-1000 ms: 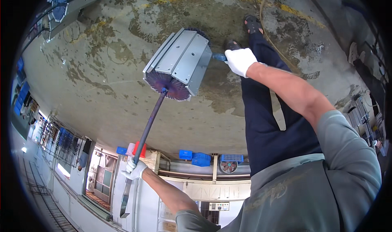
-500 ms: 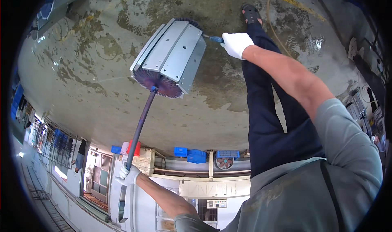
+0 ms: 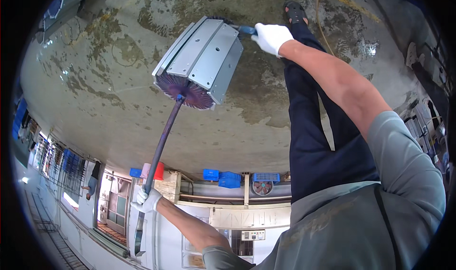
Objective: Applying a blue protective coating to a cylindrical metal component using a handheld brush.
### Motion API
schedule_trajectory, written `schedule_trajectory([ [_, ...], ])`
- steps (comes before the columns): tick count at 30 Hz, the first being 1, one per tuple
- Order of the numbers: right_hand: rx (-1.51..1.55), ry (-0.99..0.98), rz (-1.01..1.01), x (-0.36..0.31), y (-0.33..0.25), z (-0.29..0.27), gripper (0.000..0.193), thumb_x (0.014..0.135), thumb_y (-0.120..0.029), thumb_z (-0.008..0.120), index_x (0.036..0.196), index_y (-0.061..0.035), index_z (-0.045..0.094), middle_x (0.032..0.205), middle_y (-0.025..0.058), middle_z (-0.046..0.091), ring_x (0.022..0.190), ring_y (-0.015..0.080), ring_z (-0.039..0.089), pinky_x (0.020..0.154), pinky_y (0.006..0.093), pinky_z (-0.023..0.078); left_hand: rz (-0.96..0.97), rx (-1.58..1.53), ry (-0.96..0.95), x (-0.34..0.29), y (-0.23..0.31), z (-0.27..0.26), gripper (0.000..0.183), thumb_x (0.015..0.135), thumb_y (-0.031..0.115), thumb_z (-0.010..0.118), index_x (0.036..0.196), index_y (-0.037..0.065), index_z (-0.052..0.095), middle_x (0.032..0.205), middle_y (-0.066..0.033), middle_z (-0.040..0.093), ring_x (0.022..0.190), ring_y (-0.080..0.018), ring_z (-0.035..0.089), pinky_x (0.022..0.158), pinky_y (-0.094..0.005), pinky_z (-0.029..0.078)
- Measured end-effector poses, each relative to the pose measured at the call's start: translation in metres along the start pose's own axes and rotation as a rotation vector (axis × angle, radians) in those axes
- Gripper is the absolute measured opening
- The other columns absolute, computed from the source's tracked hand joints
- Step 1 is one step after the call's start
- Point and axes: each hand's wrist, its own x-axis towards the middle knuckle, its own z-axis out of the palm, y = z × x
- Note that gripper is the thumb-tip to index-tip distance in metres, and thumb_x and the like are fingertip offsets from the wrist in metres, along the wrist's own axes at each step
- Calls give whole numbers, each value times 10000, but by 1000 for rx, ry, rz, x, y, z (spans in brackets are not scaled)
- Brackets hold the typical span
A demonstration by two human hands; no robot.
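A long metal rod [image 3: 165,132] runs through a drum-like bundle of flat grey metal plates [image 3: 205,53] pierced with small holes. A purplish finned disc [image 3: 187,90] shows at the bundle's near end, and dark fins stick out at the far end. My left hand [image 3: 148,199], in a white glove, is closed round the rod near its bent lower end. My right hand [image 3: 273,38], also gloved in white, grips the rod's blue far end [image 3: 247,30] beside the bundle. The bundle hangs between my hands over the floor, tilted.
The concrete floor [image 3: 109,122] is wet and stained in patches. A hose [image 3: 325,36] lies beyond my right foot. Blue crates [image 3: 229,179], a red bucket [image 3: 159,171] and a fan [image 3: 262,188] stand along one side. Another person's leg [image 3: 430,82] shows at the right; a wire rack [image 3: 71,168] stands left.
The plate bundle has shifted slightly up and to the right in view. My right hand has risen a little with the rod's far end. Both hands keep their grip.
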Motion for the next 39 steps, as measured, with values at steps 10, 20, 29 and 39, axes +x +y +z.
schedule_trajectory([
  [10, 11, -53, -598, -99, -55, -17, 269, 872, -351, 618, 893, -86, 579, 700, 152, 634, 680, 355, 646, 627, 451, 501, 3, -36, 71, -15, -11, 6, 450, 912, 272, 537, 553, 211, 272, 449, 61, 287, 385, -107, 334, 436, -270, 326],
  [20, -146, 43, -329, -98, -20, 11, 177, 841, -222, 567, 834, -45, 568, 681, 166, 644, 642, 348, 664, 576, 454, 508, 91, 48, 333, -25, -29, 27, 430, 927, 334, 519, 578, 184, 318, 461, 36, 331, 397, -140, 373, 450, -310, 363],
  [29, -280, 96, -186, -77, -2, 14, 107, 833, -165, 574, 878, -69, 588, 737, 153, 668, 707, 328, 685, 603, 459, 511, 66, 184, 662, -36, -58, 33, 389, 932, 433, 550, 699, 150, 420, 485, 25, 310, 397, -136, 335, 444, -339, 386],
  [39, -51, -98, -448, -80, -38, -28, 305, 933, -362, 537, 929, -60, 580, 788, 171, 672, 759, 379, 659, 662, 471, 506, -65, 13, 288, -83, -51, 16, 453, 908, 330, 477, 538, 215, 242, 435, 48, 255, 356, -141, 297, 467, -344, 388],
])
